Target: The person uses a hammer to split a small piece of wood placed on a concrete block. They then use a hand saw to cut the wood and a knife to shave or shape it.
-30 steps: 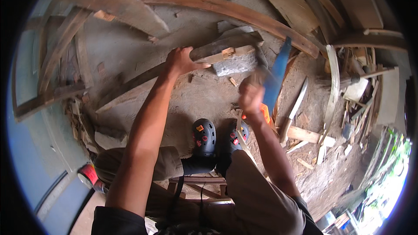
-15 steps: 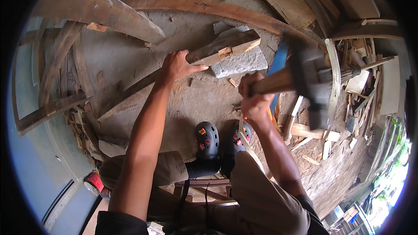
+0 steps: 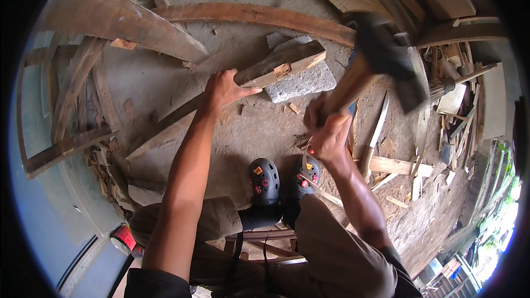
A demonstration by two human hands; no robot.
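Note:
My left hand [image 3: 225,92] is closed over a long wooden beam [image 3: 301,59], its thumb stretched along the near side. The beam runs from lower left to upper right, its far end propped on a rough grey stone block [image 3: 307,84]. A pale notch shows in the beam's side near that end. In my right hand [image 3: 332,132] is the wooden handle of a hammer [image 3: 353,80]. Its heavy dark head, smeared by motion, is in the air to the right of the beam's end, apart from the wood.
A curved plank [image 3: 248,14] lies beyond the beam, and a thick timber [image 3: 121,19] slants in from upper left. To the right are a long blade with a wooden handle [image 3: 378,127], a short board [image 3: 400,166], a broom [image 3: 443,89] and wood scraps. My shoes [image 3: 264,179] are below.
The hammer head has swung upward and slightly left, and its handle now points more steeply up. My left hand and the beam keep their places; the view shifted slightly.

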